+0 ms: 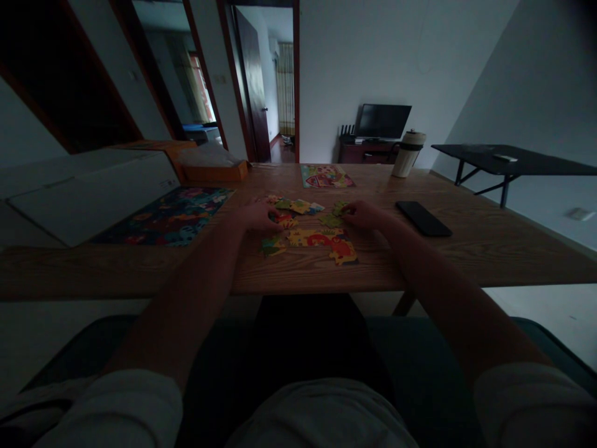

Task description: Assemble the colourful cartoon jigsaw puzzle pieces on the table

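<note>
Colourful jigsaw pieces (298, 206) lie scattered in the middle of a wooden table (466, 249). A joined yellow and red patch of pieces (321, 239) sits nearer the front edge. My left hand (259, 218) rests on the table with its fingers on a red and yellow piece (284, 219). My right hand (364, 214) pinches a green piece (339, 210) next to another green piece (330, 220). The room is dim, so fine detail of the fingers is hard to make out.
A finished dark puzzle board (172, 214) lies at the left, beside a white box (88, 193) and an orange box (214, 168). Another puzzle picture (326, 176) lies at the back. A black phone (423, 218) and a tumbler (408, 153) stand to the right.
</note>
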`<state>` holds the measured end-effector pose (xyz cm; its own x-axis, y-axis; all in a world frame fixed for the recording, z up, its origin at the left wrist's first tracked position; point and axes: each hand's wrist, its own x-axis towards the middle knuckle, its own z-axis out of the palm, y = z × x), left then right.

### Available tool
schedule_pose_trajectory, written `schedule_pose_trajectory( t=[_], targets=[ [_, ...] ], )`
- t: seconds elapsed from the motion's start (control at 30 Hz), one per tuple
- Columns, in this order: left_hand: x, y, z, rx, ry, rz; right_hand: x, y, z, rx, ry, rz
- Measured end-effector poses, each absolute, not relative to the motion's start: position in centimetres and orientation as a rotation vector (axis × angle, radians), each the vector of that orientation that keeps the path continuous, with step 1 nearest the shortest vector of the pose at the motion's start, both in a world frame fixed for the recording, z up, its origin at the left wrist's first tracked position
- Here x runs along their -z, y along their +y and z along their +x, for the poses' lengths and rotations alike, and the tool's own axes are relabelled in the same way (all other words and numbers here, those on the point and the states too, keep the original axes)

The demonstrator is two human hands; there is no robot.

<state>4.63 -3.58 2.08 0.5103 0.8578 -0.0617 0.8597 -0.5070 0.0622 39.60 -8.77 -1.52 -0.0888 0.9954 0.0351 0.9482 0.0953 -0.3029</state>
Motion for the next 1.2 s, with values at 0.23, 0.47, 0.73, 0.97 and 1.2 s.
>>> schedule_pose_trajectory(
  t=[0.23, 0.47, 0.73, 0.97, 1.2],
  targets=[
    [-3.3, -6.7, 7.0, -0.163, 1.266, 2.825, 1.7, -8.7, 39.5, -0.295, -2.141, -1.929],
    [-2.4, -11.0, 10.7, 0.040, 0.759, 3.022, 1.6, -8.9, 39.2, -0.263, -2.147, -1.929],
    [-2.1, -11.1, 10.9, -0.035, 0.714, 3.019, 1.6, -9.0, 39.2, -0.283, -2.160, -1.899],
    [-2.2, -12.0, 11.6, 0.007, 0.683, 3.048, 1.6, -8.9, 39.2, -0.277, -2.142, -1.907],
    [-2.5, -12.2, 11.7, 0.009, 0.619, 3.034, 1.7, -8.8, 39.3, -0.279, -2.143, -1.933]
  ],
)
